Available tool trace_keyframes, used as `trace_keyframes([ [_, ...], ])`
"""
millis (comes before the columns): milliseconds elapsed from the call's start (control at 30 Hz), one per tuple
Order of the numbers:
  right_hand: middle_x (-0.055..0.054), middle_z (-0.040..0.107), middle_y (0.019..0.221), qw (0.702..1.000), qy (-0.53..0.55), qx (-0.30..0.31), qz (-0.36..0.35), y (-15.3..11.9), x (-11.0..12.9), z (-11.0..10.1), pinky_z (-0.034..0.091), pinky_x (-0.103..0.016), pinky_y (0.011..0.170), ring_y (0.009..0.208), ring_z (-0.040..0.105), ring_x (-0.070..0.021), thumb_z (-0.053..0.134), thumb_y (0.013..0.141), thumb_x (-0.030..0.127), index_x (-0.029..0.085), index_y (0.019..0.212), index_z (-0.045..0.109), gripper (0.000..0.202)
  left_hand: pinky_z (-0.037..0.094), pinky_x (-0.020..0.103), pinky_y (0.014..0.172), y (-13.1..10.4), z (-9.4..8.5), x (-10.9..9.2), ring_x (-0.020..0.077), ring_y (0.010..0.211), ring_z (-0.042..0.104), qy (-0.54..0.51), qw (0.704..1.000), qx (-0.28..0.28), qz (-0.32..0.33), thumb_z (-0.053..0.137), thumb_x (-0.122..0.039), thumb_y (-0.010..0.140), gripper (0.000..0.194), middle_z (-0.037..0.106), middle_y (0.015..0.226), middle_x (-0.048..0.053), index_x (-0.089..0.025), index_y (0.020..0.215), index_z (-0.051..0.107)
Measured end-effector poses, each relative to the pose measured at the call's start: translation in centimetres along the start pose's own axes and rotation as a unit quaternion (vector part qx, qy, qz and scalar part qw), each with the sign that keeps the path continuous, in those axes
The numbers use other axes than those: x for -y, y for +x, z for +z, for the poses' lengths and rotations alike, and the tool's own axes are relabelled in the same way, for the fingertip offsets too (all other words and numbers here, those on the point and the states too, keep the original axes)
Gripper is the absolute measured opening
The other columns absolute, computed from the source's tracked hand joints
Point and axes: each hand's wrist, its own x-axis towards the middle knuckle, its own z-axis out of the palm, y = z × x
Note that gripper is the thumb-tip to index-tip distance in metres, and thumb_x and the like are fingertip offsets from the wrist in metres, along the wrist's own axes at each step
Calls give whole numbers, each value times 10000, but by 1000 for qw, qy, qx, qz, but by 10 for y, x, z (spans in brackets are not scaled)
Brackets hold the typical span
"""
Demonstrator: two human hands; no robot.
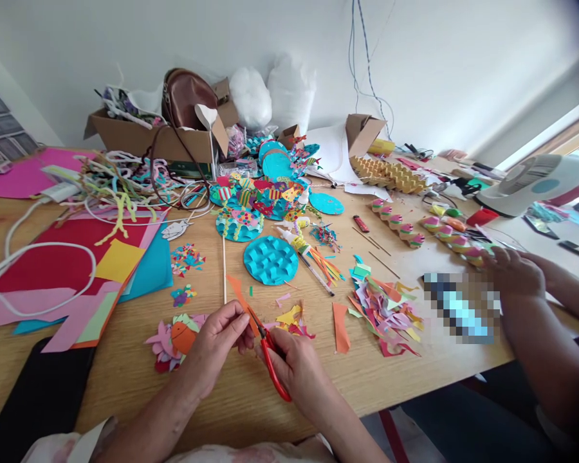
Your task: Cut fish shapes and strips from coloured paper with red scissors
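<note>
My left hand (229, 326) pinches a narrow orange paper strip (237, 290) near the front of the table. In my right hand (296, 363) are red-handled scissors (271, 368), their blades at the edge of the strip, close to my left fingertips. Just left of my hands lies a pile of paper cut-outs with an orange paper fish (183, 337) on top. Yellow and pink paper scraps (292, 318) lie behind my right hand. A separate orange paper piece (340, 328) rests to the right. Beyond my hands sits a blue disc with curled paper strips (271, 260).
A heap of coloured paper scraps (383, 315) lies right of centre. At the right edge, another person's hands (516, 273) rest by a folded paper strip (456, 243). Coloured sheets (72, 257) cover the left side. A cardboard box (145, 145) stands at the back.
</note>
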Motion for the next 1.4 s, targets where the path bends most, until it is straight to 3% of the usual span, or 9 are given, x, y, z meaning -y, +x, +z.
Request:
trace_keyframes([
  [233, 43, 384, 504, 999, -43, -4, 15, -1, 1, 0, 224, -206, 449, 462, 301, -90, 422, 814, 304, 187, 561, 384, 281, 361, 202, 483, 1, -2, -3, 103, 521, 500, -5, 1000, -20, 16, 529, -297, 786, 182, 552, 562, -26, -172, 654, 537],
  [433, 40, 397, 512, 999, -31, -4, 14, 0, 0, 1, 227, -204, 452, 466, 309, -89, 429, 808, 306, 186, 569, 389, 271, 358, 201, 474, 1, -1, 0, 100, 508, 501, -1, 999, -30, 27, 549, -294, 769, 165, 559, 554, -30, -172, 660, 557],
  [733, -7, 536, 591, 1000, 19, 4, 11, 1, 5, 1, 297, -199, 492, 514, 401, -102, 415, 823, 280, 155, 655, 519, 234, 359, 192, 463, 0, 2, -1, 87, 487, 476, -13, 1000, -4, 5, 536, -268, 781, 155, 550, 545, -33, -162, 670, 558],
  [1133, 17, 476, 572, 999, 41, 3, 0, 1, 0, 3, 287, -197, 485, 506, 363, -97, 407, 817, 274, 162, 642, 487, 223, 340, 182, 455, 0, 2, 3, 80, 479, 469, -45, 999, 7, -13, 546, -290, 771, 160, 545, 530, -38, -161, 677, 548],
  [1400, 5, 466, 559, 1000, -19, 3, 9, 0, -2, 1, 269, -205, 487, 493, 363, -106, 389, 821, 308, 186, 615, 408, 240, 351, 182, 473, 0, 1, 3, 77, 501, 474, -34, 999, 24, -12, 525, -278, 796, 176, 548, 553, -31, -154, 670, 536],
])
